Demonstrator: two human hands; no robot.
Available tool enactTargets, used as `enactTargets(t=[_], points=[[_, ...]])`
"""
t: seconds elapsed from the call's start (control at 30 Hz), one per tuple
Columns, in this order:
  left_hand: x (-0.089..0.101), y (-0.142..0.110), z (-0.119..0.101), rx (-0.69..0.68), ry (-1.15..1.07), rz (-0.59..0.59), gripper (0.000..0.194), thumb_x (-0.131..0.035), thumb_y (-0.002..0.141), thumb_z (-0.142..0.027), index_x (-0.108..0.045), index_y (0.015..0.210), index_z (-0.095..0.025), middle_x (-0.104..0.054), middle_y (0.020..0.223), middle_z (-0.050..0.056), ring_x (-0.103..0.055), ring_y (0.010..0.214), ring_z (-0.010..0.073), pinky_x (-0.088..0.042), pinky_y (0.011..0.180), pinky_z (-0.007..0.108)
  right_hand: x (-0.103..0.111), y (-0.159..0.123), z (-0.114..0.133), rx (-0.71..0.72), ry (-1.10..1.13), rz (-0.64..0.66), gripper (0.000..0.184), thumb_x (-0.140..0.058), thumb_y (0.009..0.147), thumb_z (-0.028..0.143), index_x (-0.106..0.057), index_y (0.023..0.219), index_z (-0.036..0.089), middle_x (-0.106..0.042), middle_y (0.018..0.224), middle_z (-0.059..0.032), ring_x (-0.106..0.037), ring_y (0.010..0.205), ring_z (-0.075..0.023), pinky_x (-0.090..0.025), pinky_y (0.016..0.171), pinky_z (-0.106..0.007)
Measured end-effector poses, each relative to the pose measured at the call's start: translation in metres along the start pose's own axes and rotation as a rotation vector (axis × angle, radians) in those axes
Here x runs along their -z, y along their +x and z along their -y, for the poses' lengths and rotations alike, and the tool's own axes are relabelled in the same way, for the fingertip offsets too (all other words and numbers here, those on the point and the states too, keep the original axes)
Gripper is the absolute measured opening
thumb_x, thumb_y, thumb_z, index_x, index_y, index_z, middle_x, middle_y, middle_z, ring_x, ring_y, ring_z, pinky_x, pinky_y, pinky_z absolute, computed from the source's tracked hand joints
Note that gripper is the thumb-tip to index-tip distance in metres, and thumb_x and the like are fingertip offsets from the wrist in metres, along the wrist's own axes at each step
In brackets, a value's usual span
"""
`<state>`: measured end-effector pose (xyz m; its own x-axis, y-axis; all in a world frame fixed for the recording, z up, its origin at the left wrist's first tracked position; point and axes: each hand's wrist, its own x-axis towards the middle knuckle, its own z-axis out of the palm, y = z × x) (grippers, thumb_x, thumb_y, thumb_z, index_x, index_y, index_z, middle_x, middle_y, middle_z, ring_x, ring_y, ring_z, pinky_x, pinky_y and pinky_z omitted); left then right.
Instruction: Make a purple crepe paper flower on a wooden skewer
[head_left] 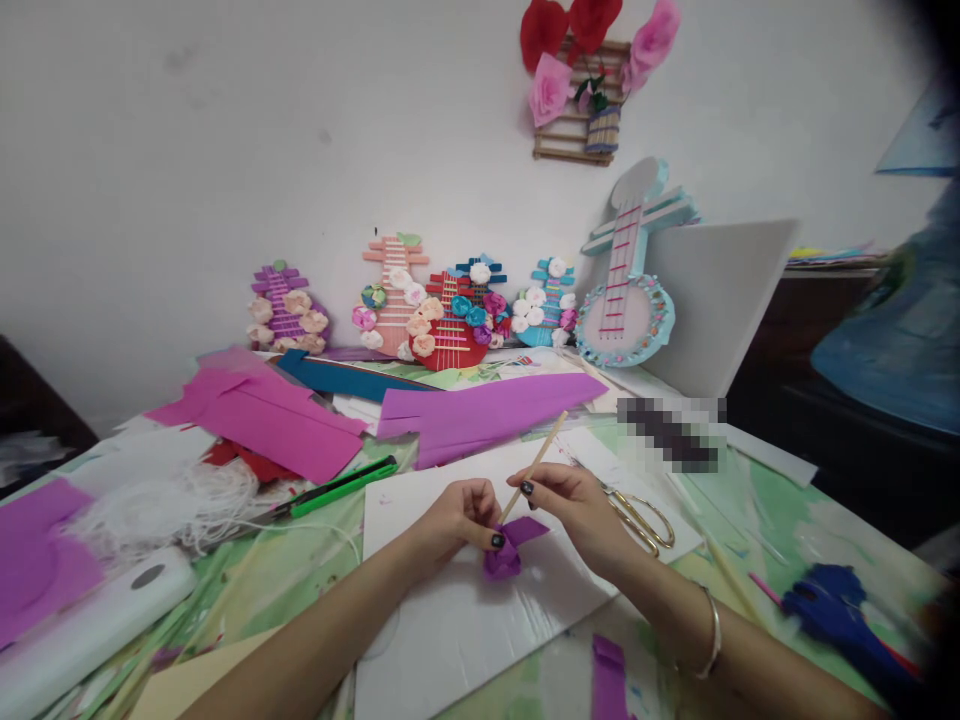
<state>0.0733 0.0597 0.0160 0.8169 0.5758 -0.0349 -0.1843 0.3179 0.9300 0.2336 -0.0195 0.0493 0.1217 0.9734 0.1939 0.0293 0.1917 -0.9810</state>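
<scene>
My left hand (459, 517) is closed, pinching a small rolled piece of purple foam (510, 548) between thumb and fingers. Just to its right, my right hand (571, 503) grips a thin wooden stick (541, 458) that slants up and to the right from the roll. The stick's lower end goes into the purple roll. Both hands hover over a white board (450, 630) lying on the table.
Gold scissors (642, 517) lie right of my right hand. A green knife (341, 487), white string (180, 500) and magenta and purple foam sheets (480, 420) lie farther back. Small foam guitars (448, 318) lean on the wall. A blue object (832, 605) sits at right.
</scene>
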Motion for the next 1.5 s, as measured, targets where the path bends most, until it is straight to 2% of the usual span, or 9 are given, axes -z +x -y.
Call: enactTargets(t=[0.1,0.3,0.53,1.13,1.33,1.5], points=[[-0.0023,-0.0006,-0.0017,0.004,0.013,-0.007,0.043,-0.077,0.044,-0.006,-0.038,0.059,-0.015,-0.053,0.057,-0.002,-0.045,0.046,0.0067,-0.032,0.043,0.018,0.0031,0.0012,-0.0006,-0.015,-0.035,-0.025,0.024,-0.066,0.073,0.037,-0.073,0.084,0.018,-0.062,0.071,-0.0026,-0.05,0.067,-0.0139,-0.041,0.066,-0.026],[-0.0028,-0.0004,-0.0029,0.018,0.016,0.005,0.042,-0.076,0.045,-0.006,-0.037,0.059,-0.015,-0.053,0.057,-0.002,-0.047,0.047,0.0067,-0.034,0.045,0.018,0.0043,0.0023,-0.0038,-0.013,-0.028,-0.042,0.023,-0.066,0.073,0.039,-0.073,0.078,0.018,-0.059,0.065,-0.0016,-0.053,0.073,-0.0163,-0.04,0.071,-0.027],[-0.0017,0.0002,-0.0019,0.024,0.015,0.013,0.042,-0.076,0.046,-0.006,-0.037,0.06,-0.015,-0.053,0.058,-0.003,-0.046,0.047,0.0064,-0.034,0.045,0.018,0.0048,0.0025,-0.0032,-0.003,-0.046,-0.046,0.023,-0.064,0.075,0.037,-0.073,0.083,0.017,-0.054,0.059,0.0006,-0.049,0.064,-0.0134,-0.039,0.065,-0.026],[0.0005,0.0017,0.0003,0.013,0.03,0.012,0.04,-0.074,0.046,-0.005,-0.037,0.059,-0.015,-0.053,0.058,-0.003,-0.046,0.046,0.0061,-0.034,0.044,0.018,0.0067,0.0022,-0.0052,0.018,-0.018,-0.012,0.02,-0.062,0.077,0.031,-0.071,0.085,0.015,-0.054,0.06,-0.0002,-0.047,0.062,-0.0115,-0.039,0.061,-0.025],[-0.0002,0.0012,-0.0005,0.014,0.017,0.015,0.04,-0.074,0.046,-0.004,-0.037,0.059,-0.015,-0.053,0.058,-0.003,-0.046,0.047,0.006,-0.034,0.045,0.018,0.0072,0.0021,-0.0051,0.009,-0.002,-0.002,0.018,-0.062,0.077,0.031,-0.07,0.078,0.015,-0.054,0.061,0.0,-0.047,0.061,-0.0105,-0.037,0.061,-0.024],[-0.0006,0.0007,-0.0006,0.02,0.028,0.009,0.039,-0.073,0.047,-0.004,-0.037,0.059,-0.015,-0.053,0.057,-0.003,-0.047,0.047,0.0063,-0.034,0.045,0.018,0.0072,0.0021,-0.0045,0.006,0.007,0.003,0.019,-0.062,0.077,0.031,-0.071,0.083,0.015,-0.053,0.06,0.0004,-0.046,0.06,-0.0104,-0.037,0.06,-0.024]])
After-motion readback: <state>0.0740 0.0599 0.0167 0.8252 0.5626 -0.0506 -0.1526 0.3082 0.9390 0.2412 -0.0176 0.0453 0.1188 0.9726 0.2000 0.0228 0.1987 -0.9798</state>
